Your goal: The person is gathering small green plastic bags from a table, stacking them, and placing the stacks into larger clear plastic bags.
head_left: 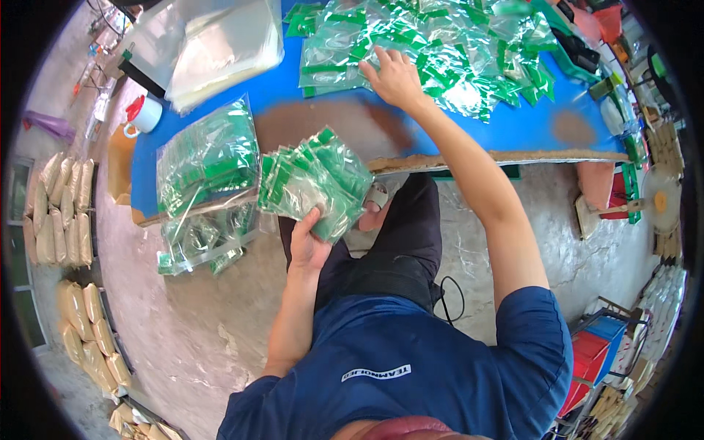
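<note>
A fanned stack of small clear packets with green bands [315, 180] is gripped in my left hand [309, 238], the thumb pressed on top. It hangs just off the table's near edge, above my lap. My right hand [396, 79] reaches out over a large heap of similar green-and-clear packets [455, 55] at the far side of the blue table [282, 92]. Its fingers are spread and rest on the heap's near left part. Left of the held stack lies a big clear bag filled with green packets [209, 158], its lower part drooping over the table edge.
Clear plastic sheets or bags [227, 48] are piled at the far left, near a white mug with a red top [143, 116]. A green tray with dark items [579, 55] stands far right. Stacked brown sacks [66, 209] line the left; a red and blue chair [594, 359] is lower right.
</note>
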A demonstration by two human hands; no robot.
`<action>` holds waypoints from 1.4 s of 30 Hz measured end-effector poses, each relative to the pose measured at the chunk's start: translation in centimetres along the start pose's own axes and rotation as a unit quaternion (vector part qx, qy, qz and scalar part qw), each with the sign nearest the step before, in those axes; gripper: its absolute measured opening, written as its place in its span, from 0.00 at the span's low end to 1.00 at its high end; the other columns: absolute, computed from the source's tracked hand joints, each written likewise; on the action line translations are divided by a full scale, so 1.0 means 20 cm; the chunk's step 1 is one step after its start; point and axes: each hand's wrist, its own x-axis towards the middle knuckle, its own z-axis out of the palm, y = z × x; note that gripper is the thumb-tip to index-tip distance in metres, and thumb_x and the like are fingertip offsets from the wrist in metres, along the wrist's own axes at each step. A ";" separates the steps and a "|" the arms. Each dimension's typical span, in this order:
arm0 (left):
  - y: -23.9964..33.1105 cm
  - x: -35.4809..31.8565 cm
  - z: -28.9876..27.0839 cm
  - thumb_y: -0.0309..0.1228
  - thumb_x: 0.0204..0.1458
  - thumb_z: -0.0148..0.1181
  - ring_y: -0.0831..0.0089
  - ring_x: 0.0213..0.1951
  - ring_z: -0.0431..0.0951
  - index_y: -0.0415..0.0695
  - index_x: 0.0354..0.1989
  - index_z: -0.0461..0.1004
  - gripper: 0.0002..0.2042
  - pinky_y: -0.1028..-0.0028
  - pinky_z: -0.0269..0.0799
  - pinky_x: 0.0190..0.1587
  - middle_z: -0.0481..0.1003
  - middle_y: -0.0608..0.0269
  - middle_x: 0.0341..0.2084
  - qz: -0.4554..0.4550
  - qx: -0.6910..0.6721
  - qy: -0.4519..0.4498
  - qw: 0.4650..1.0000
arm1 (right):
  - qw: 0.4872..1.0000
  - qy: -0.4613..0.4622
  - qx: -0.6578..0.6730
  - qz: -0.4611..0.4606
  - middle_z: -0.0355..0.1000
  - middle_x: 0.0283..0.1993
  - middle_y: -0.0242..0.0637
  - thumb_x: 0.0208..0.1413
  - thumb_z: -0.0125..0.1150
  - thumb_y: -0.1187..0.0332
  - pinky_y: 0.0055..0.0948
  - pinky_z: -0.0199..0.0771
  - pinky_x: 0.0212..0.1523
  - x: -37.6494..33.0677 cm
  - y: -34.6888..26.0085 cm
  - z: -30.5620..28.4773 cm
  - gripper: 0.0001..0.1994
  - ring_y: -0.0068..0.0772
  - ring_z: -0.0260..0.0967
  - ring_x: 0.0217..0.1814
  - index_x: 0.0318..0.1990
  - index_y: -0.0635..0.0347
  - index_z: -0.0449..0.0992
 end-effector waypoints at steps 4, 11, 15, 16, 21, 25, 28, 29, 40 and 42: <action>0.02 -0.04 -0.06 0.28 0.55 0.64 0.58 0.62 0.70 0.43 0.67 0.62 0.30 0.55 0.65 0.66 0.71 0.58 0.59 0.014 -0.024 0.002 1.000 | 0.960 0.006 -0.230 -0.161 0.65 0.65 0.54 0.65 0.50 0.45 0.67 0.51 0.68 -0.13 0.03 0.05 0.28 0.62 0.56 0.71 0.57 0.62 0.73; 0.13 -0.02 -0.15 0.28 0.53 0.66 0.57 0.59 0.73 0.40 0.64 0.66 0.29 0.51 0.65 0.66 0.74 0.56 0.56 0.014 -0.032 -0.013 0.999 | 0.886 -0.344 0.295 -0.095 0.77 0.47 0.47 0.67 0.51 0.59 0.42 0.73 0.53 -0.45 -0.24 -0.14 0.17 0.54 0.75 0.50 0.44 0.68 0.76; 0.12 -0.02 -0.06 0.27 0.53 0.65 0.57 0.60 0.72 0.40 0.62 0.68 0.26 0.52 0.63 0.67 0.74 0.57 0.56 0.005 -0.022 0.003 1.000 | 0.966 0.144 0.064 -0.204 0.78 0.43 0.47 0.64 0.57 0.61 0.43 0.76 0.49 0.05 -0.14 0.02 0.14 0.53 0.76 0.44 0.45 0.64 0.78; 0.10 -0.02 -0.06 0.27 0.53 0.65 0.57 0.60 0.72 0.40 0.62 0.68 0.26 0.52 0.63 0.67 0.74 0.57 0.56 0.007 -0.018 -0.001 1.000 | 0.966 0.179 -0.040 -0.184 0.78 0.43 0.47 0.63 0.57 0.62 0.44 0.76 0.48 0.18 -0.03 0.05 0.13 0.54 0.76 0.44 0.43 0.62 0.79; 0.05 0.00 -0.10 0.28 0.53 0.65 0.57 0.62 0.71 0.40 0.63 0.68 0.27 0.52 0.62 0.67 0.73 0.56 0.58 -0.001 -0.087 -0.033 0.996 | 0.960 0.002 -0.240 -0.147 0.77 0.40 0.48 0.61 0.57 0.64 0.47 0.76 0.48 0.32 0.25 0.03 0.09 0.52 0.75 0.46 0.40 0.59 0.78; 0.09 -0.01 -0.19 0.29 0.53 0.66 0.56 0.62 0.70 0.40 0.63 0.68 0.28 0.51 0.62 0.68 0.73 0.55 0.59 0.003 -0.117 -0.045 0.992 | 0.946 0.132 -0.167 -0.246 0.77 0.35 0.44 0.61 0.57 0.69 0.42 0.78 0.41 0.18 0.05 -0.11 0.07 0.42 0.77 0.41 0.40 0.62 0.76; 0.11 0.00 -0.22 0.30 0.52 0.66 0.55 0.63 0.69 0.40 0.64 0.67 0.29 0.50 0.61 0.68 0.72 0.55 0.60 0.018 -0.112 -0.055 0.992 | 0.916 0.200 0.345 0.043 0.74 0.35 0.38 0.61 0.57 0.73 0.33 0.80 0.39 -0.09 -0.12 -0.27 0.17 0.28 0.74 0.41 0.56 0.63 0.67; 0.12 0.01 -0.22 0.30 0.53 0.66 0.53 0.64 0.68 0.41 0.65 0.65 0.30 0.47 0.58 0.69 0.70 0.54 0.62 0.014 -0.137 -0.079 0.987 | 0.851 0.155 0.484 0.128 0.73 0.37 0.37 0.61 0.58 0.75 0.32 0.81 0.40 -0.22 -0.16 -0.30 0.24 0.26 0.73 0.42 0.63 0.64 0.60; 0.17 -0.04 -0.13 0.29 0.53 0.66 0.49 0.67 0.64 0.43 0.68 0.62 0.33 0.38 0.53 0.70 0.67 0.53 0.65 0.010 -0.158 -0.087 0.984 | 0.839 0.017 0.515 0.176 0.73 0.46 0.51 0.56 0.59 0.78 0.27 0.81 0.36 -0.67 -0.30 -0.09 0.27 0.33 0.80 0.42 0.62 0.73 0.56; 0.16 -0.04 -0.13 0.28 0.53 0.66 0.49 0.67 0.64 0.43 0.68 0.62 0.32 0.40 0.56 0.69 0.67 0.53 0.65 0.018 -0.153 -0.082 0.985 | 0.863 -0.037 0.467 0.188 0.73 0.47 0.50 0.56 0.60 0.77 0.26 0.81 0.34 -0.60 -0.29 -0.14 0.27 0.31 0.79 0.38 0.62 0.73 0.58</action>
